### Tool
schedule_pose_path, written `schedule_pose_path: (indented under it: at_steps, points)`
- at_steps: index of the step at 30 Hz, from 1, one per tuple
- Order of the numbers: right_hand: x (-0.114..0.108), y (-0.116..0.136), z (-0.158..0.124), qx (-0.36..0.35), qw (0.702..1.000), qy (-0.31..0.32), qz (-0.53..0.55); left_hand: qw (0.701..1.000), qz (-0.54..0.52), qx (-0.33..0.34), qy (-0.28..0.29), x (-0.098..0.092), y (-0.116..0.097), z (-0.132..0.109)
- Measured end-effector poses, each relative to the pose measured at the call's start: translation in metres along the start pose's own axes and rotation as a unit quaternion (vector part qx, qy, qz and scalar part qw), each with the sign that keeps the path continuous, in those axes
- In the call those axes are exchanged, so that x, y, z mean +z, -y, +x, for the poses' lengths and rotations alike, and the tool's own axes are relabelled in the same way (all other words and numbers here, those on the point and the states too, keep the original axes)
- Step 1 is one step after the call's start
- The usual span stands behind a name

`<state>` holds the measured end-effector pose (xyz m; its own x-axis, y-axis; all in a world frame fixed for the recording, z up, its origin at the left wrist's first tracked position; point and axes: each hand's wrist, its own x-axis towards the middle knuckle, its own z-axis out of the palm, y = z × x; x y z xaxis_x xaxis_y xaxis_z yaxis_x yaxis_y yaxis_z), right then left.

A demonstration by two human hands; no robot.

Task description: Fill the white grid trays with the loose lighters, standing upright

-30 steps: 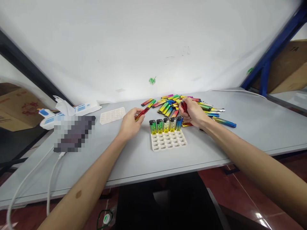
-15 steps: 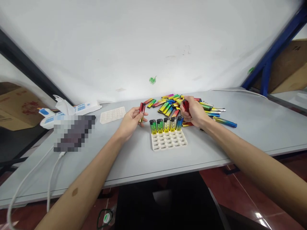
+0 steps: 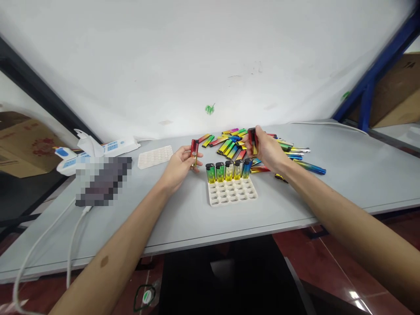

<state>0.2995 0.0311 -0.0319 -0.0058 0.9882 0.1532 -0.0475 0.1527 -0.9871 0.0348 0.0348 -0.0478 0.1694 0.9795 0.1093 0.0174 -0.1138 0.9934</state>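
On the grey table (image 3: 183, 218) in front of the person, a white tray (image 3: 232, 196) of small cells sits square to the near edge. Five lighters (image 3: 229, 170) stand upright side by side in its far row, black caps up. Each is kept from tipping by the cell that hugs its base.

The left hand (image 3: 179, 168) hovers just to the left of that row. Its grip is pinched on a red lighter (image 3: 194, 151), thumb on one side and fingertips on the other. It holds the lighter low on the body, so the lighter stands upright with its cap showing above the fingers.

The right hand (image 3: 267, 153) is raised over the far right corner of the tray. Its grip is closed around a dark red lighter (image 3: 252, 140), also upright, with the fingers wrapped behind it and the thumb in front.

Just beyond both hands lies a loose pile of lighters (image 3: 234, 141) in red, yellow, green and blue. They lie flat and crossed over one another, with a few strays trailing off to the right.

A second tray (image 3: 155, 156) lies flat further left, near a white power strip (image 3: 114, 147) by the wall. White cables (image 3: 74, 227) run off the table's near left edge.
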Motion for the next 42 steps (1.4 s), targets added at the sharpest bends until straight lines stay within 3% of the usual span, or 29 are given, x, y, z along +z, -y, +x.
schedule_pose_path:
  at_steps: [3, 6, 9, 12, 15, 18, 22, 24, 30, 35, 38, 42]
  points:
    - [-0.007, 0.016, -0.007, -0.073, 0.993, 0.014, -0.087, 1.000, 0.006, -0.009, -0.024, 0.002, -0.002, -0.001]
    - [-0.011, 0.044, -0.023, -0.155, 0.967, -0.006, -0.203, 0.999, 0.014, -0.020, -0.046, 0.003, -0.005, -0.001]
    - [-0.006, 0.073, -0.044, -0.205, 0.958, 0.001, -0.202, 0.998, 0.019, -0.018, -0.053, 0.004, -0.007, -0.001]
    - [0.013, 0.087, -0.062, -0.209, 0.958, 0.065, -0.188, 0.998, 0.021, -0.017, -0.057, 0.004, -0.008, -0.001]
    - [0.038, 0.081, -0.072, -0.202, 0.936, 0.135, -0.256, 0.998, 0.037, -0.017, -0.058, 0.003, -0.008, -0.002]
    - [0.058, 0.062, -0.075, -0.217, 0.886, 0.165, -0.374, 0.997, 0.051, -0.013, -0.048, 0.002, -0.009, -0.003]
    - [0.071, 0.040, -0.075, -0.229, 0.821, 0.142, -0.504, 0.999, 0.048, 0.000, -0.021, 0.001, -0.009, -0.005]
    - [0.073, 0.035, -0.075, -0.223, 0.807, 0.128, -0.532, 0.999, 0.048, 0.001, -0.009, 0.002, -0.009, -0.006]
    - [0.075, 0.036, -0.073, -0.197, 0.829, 0.112, -0.511, 0.999, 0.051, -0.009, 0.006, 0.005, -0.013, -0.009]
    - [0.080, 0.038, -0.075, -0.217, 0.796, 0.129, -0.550, 0.999, 0.038, 0.002, 0.011, 0.005, -0.013, -0.009]
    - [0.079, 0.042, -0.075, -0.281, 0.788, 0.087, -0.541, 1.000, 0.025, 0.009, 0.017, 0.004, -0.013, -0.009]
    - [0.070, 0.053, -0.053, -0.308, 0.825, -0.004, -0.474, 0.999, 0.009, 0.036, 0.037, 0.004, -0.012, -0.008]
